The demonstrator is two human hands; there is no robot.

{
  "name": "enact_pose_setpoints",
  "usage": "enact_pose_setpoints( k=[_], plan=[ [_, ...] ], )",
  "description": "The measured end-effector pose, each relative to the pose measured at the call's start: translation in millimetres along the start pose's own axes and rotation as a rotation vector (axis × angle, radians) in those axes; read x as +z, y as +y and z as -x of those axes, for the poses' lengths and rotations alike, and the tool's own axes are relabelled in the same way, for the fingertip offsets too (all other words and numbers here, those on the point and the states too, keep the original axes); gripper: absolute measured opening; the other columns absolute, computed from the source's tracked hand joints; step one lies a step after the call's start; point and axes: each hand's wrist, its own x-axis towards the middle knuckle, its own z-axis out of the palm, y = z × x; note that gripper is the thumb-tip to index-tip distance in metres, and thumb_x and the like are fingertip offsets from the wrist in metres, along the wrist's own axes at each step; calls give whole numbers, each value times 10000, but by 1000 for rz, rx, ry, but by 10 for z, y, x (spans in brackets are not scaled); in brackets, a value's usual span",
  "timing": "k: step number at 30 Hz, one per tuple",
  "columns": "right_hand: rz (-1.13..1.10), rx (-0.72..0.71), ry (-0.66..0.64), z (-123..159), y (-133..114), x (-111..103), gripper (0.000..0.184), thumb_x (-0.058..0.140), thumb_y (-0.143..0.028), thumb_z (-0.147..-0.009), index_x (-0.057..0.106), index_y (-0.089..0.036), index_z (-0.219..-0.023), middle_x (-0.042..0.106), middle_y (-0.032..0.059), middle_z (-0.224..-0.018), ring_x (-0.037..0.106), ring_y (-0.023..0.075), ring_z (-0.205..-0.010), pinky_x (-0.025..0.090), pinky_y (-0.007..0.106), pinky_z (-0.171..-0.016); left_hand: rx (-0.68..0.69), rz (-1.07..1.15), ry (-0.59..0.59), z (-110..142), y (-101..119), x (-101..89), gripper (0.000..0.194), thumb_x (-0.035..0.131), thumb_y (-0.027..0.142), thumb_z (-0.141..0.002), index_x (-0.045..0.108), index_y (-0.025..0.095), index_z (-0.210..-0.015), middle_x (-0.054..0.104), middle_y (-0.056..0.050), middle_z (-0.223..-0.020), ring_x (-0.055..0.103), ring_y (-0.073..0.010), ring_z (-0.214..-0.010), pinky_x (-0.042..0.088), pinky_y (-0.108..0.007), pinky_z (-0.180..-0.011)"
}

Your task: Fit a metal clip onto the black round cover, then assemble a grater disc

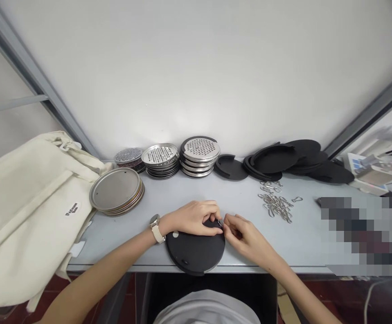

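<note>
A round black disc (pixel 196 249) lies flat at the table's front edge. My left hand (pixel 192 217), with a watch on the wrist, rests curled on the disc's upper rim and holds it down. My right hand (pixel 241 235) is beside it, its fingertips pinched on a small metal clip (pixel 220 222) at the disc's top edge. The two hands nearly touch there.
Loose metal clips (pixel 277 204) lie in a pile to the right. Along the wall stand stacks of perforated metal discs (pixel 199 155), plain metal plates (pixel 117 191) and black discs (pixel 283 159). A cream cloth bag (pixel 24 211) fills the left side. The grey table (pixel 169 198) ends just below the disc.
</note>
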Motion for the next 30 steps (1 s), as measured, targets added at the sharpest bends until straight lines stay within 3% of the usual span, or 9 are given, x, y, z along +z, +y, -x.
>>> enact_pose_setpoints(
  k=[7, 16, 22, 30],
  plan=[
    [-13, -2, 10, -7, -13, 0, 190, 413, -228, -891, 397, -225, -701, 421, -46, -584, 430, 142, -591, 335, 240, -527, -1, -26, -6, 5, -7, 1, 174, 636, 303, -793, 528, 175, -841, 514, 8, -801, 496, -104, -697, 393, -215, -643],
    [41, -47, -1, -13, -9, -4, 292, 391, -220, -918, 321, -222, -635, 390, -36, -565, 449, 160, -629, 351, 270, -580, 29, -55, 16, 9, 31, -12, 172, 631, 279, -792, 493, 179, -810, 488, 13, -782, 461, -103, -673, 372, -222, -610],
    [32, -63, -16, -7, -17, -9, 309, 343, -250, -965, 321, -220, -658, 411, -30, -597, 462, 163, -651, 365, 278, -617, -5, 41, 27, 7, 26, -45, 73, 532, 217, -868, 515, 165, -819, 461, 28, -696, 425, -95, -635, 368, -218, -619],
    [42, -53, -6, -17, -24, -2, 318, 311, -302, -992, 376, -221, -691, 467, -20, -630, 491, 167, -669, 376, 278, -624, -30, 42, 77, -20, -30, -2, 57, 586, 173, -818, 535, 155, -800, 461, 33, -700, 432, -85, -640, 374, -206, -614]
  ],
)
